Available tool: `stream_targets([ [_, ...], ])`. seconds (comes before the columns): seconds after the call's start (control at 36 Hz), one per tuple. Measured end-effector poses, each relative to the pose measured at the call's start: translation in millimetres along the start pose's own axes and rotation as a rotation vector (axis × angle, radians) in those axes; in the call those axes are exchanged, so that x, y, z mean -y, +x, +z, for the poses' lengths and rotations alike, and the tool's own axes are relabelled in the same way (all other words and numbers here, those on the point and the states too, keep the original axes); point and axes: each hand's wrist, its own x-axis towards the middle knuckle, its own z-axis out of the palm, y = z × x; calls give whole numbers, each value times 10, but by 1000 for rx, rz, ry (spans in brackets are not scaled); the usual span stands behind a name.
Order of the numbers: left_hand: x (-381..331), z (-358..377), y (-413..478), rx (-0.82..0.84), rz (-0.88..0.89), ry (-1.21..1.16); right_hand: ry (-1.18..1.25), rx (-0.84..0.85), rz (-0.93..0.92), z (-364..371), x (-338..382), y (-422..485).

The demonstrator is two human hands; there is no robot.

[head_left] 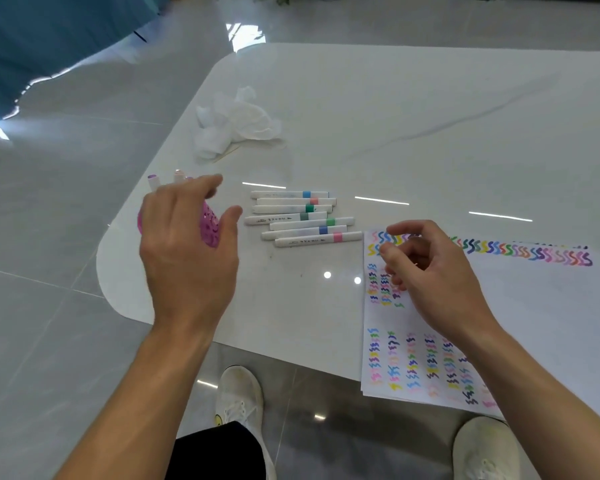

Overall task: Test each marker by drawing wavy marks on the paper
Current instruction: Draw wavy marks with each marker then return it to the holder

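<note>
Markers (302, 218) lie bunched on the tabletop (395, 116) — left hand (187, 247) spread wide over a pink holder (210, 226), right hand (433, 271) loosely curled, empty, above the paper (534, 306).

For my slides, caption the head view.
Both hands hover between seven capped markers and squiggle-covered paper.

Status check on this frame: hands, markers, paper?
Left hand open at pink holder. Right hand over paper, holding no marker. Seven markers lie capped. Crumpled tissue clear.
</note>
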Motion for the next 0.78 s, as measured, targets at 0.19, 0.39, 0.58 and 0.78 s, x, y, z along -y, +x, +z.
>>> stream_targets([
  [0.19, -203, 278, -182, 367, 65, -80, 3, -37, 9, -74, -43, -1],
  [0.39, -295, 536, -294, 603, 56, -61, -7, -45, 18, -137, -104, 27],
  [0.58, -392, 709, -296, 640, 111, -30, -19, -33, 39, -193, -169, 51],
  [0.78, -437, 794, -296, 593, 46, 24, -40, -2, 59, -234, -216, 58],
])
